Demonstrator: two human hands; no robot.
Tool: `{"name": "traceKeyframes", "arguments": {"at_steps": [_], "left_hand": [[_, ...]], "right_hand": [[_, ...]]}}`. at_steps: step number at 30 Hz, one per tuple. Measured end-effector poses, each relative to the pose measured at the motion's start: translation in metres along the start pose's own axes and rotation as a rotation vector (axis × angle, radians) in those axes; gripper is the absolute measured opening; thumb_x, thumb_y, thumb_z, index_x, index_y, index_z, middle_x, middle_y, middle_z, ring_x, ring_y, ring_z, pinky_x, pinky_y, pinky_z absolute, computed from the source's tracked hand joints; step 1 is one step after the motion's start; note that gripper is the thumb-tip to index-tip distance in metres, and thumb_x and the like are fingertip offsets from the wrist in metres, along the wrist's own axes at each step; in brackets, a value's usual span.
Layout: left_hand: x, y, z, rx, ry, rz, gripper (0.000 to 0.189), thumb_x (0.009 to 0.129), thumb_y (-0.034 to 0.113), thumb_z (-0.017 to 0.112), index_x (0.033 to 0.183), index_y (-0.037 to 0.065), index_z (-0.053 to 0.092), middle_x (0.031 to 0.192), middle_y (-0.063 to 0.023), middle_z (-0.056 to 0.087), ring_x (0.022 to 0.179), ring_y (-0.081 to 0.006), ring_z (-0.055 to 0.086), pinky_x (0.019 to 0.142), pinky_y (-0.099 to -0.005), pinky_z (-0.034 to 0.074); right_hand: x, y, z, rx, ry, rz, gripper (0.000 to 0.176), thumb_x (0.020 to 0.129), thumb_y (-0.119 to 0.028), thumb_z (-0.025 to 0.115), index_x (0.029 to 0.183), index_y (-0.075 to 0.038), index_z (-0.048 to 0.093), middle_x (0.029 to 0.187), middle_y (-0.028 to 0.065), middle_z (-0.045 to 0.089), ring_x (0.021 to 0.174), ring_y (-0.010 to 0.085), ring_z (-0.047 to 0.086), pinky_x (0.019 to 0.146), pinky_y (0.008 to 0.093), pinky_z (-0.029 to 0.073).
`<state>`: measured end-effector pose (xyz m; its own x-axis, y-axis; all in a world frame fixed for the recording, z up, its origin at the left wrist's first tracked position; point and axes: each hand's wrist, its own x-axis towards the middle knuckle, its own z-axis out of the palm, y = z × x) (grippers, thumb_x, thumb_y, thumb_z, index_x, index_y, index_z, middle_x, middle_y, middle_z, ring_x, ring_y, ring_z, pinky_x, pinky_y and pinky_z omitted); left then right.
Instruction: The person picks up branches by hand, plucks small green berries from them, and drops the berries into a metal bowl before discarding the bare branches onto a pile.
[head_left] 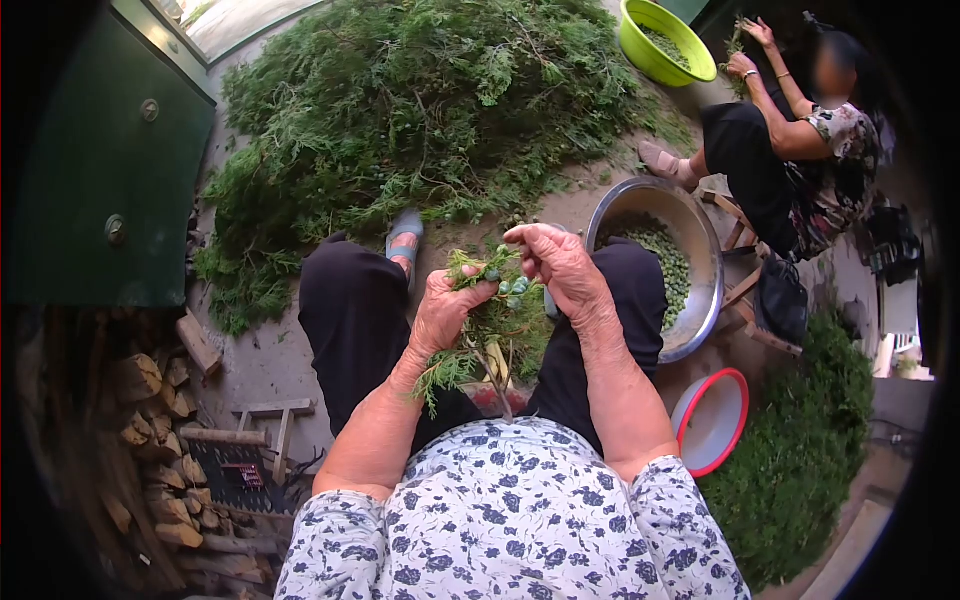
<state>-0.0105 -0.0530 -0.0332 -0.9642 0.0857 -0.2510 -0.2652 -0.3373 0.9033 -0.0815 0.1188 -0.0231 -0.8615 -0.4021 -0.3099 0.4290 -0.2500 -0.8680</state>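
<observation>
The left hand (440,315) is closed tight round a sprig (490,330) held over the lap; the right hand (565,270) curls in, fingertips pinched on the sprig's top among its green berries (515,290); a steel bowl (708,300) of berries stands just right of the knee; a red-rimmed bowl (712,425) lies nearer; a big pile (420,110) of cut greenery lies ahead; another person (800,140) sits beyond by a green basin (650,58); firewood (150,450) is stacked left.

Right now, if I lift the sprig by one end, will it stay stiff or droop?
It would probably droop: the sprig is thin and feathery, and its tips hang below the left hand. It looks light, being mostly fine foliage. Its small round cones may roll if they fall off.
</observation>
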Motion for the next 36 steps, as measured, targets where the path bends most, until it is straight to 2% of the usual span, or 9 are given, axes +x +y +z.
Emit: {"name": "traceKeyframes", "arguments": {"at_steps": [7,10,12,14,15,19,21,24,36], "left_hand": [[-0.002,0.009,0.001,0.07,-0.046,-0.087,0.013,0.078,0.004,0.062,0.091,0.0,0.064,0.084,-0.0031,0.063,0.08,-0.0129,0.058,0.072,-0.0248,0.046],[-0.005,0.012,0.002,0.497,-0.075,0.116,0.017,0.077,0.007,0.062,0.093,0.001,0.066,0.09,-0.0055,0.064,0.09,-0.0185,0.057,0.078,-0.0286,0.044],[-0.001,0.001,-0.004,0.901,-0.064,0.595,0.016,0.079,0.007,0.059,0.092,0.001,0.066,0.085,-0.0101,0.065,0.072,-0.0213,0.061,0.068,-0.0288,0.047],[0.004,-0.018,-0.017,1.028,-0.038,0.69,0.015,0.079,0.008,0.058,0.09,0.002,0.066,0.086,-0.0109,0.064,0.073,-0.0231,0.061,0.069,-0.0297,0.047],[0.005,-0.019,-0.019,1.155,-0.012,0.788,0.014,0.079,0.009,0.057,0.089,0.003,0.066,0.087,-0.0118,0.064,0.074,-0.025,0.06,0.07,-0.0307,0.046],[0.004,-0.009,-0.013,1.163,0.082,0.736,0.013,0.08,0.009,0.055,0.086,0.003,0.065,0.084,-0.0108,0.064,0.074,-0.0228,0.059,0.07,-0.0296,0.045],[0.001,0.003,-0.004,0.659,0.063,0.27,0.013,0.078,0.009,0.056,0.083,0.001,0.064,0.074,-0.0077,0.063,0.066,-0.0162,0.057,0.064,-0.0281,0.043],[0.006,-0.003,0.0,0.243,0.142,-0.042,0.013,0.077,0.01,0.056,0.08,-0.001,0.063,0.064,-0.0031,0.059,0.059,-0.0081,0.05,0.057,-0.0263,0.041],[0.002,0.011,0.01,0.482,0.142,0.036,0.015,0.079,0.013,0.058,0.079,-0.001,0.062,0.055,-0.0014,0.053,0.052,-0.007,0.045,0.05,-0.0271,0.039]], "right_hand": [[-0.003,-0.004,0.0,-0.266,-0.127,0.034,0.025,0.086,-0.028,0.062,0.09,-0.004,0.067,0.068,-0.0049,0.048,0.058,0.0031,0.042,0.051,0.0175,0.032],[-0.003,0.004,0.004,-0.323,-0.022,-0.098,0.019,0.083,-0.02,0.065,0.088,-0.002,0.067,0.07,-0.0041,0.052,0.06,0.0039,0.044,0.054,0.0189,0.034],[-0.001,0.012,0.009,-0.348,0.07,-0.2,0.015,0.081,-0.015,0.066,0.087,-0.002,0.067,0.071,-0.0045,0.054,0.06,0.0036,0.042,0.054,0.0191,0.033],[0.0,0.019,0.014,-0.57,0.305,-0.48,0.012,0.08,-0.011,0.067,0.087,-0.001,0.066,0.071,-0.0038,0.054,0.061,0.0028,0.044,0.054,0.0191,0.035],[0.003,0.018,0.01,-0.386,0.391,-0.352,0.01,0.078,-0.008,0.067,0.082,0.001,0.065,0.079,0.0009,0.059,0.073,0.0091,0.052,0.066,0.0225,0.041],[0.003,0.001,0.0,0.091,0.234,-0.115,0.01,0.081,-0.009,0.065,0.086,-0.001,0.062,0.074,0.0005,0.057,0.061,0.0052,0.049,0.054,0.0186,0.039],[0.0,-0.005,0.008,0.229,0.098,-0.015,0.011,0.082,-0.01,0.065,0.088,-0.003,0.06,0.068,-0.0021,0.053,0.053,0.003,0.044,0.046,0.0167,0.034],[-0.005,-0.005,0.009,-0.001,0.048,0.102,0.011,0.081,-0.012,0.066,0.086,-0.003,0.061,0.065,-0.0046,0.051,0.048,0.0019,0.04,0.042,0.0164,0.031],[0.001,0.0,0.009,-0.494,-0.088,0.016,0.018,0.076,-0.014,0.069,0.086,0.0,0.064,0.07,-0.0018,0.058,0.062,0.0042,0.049,0.056,0.0203,0.039]]}}
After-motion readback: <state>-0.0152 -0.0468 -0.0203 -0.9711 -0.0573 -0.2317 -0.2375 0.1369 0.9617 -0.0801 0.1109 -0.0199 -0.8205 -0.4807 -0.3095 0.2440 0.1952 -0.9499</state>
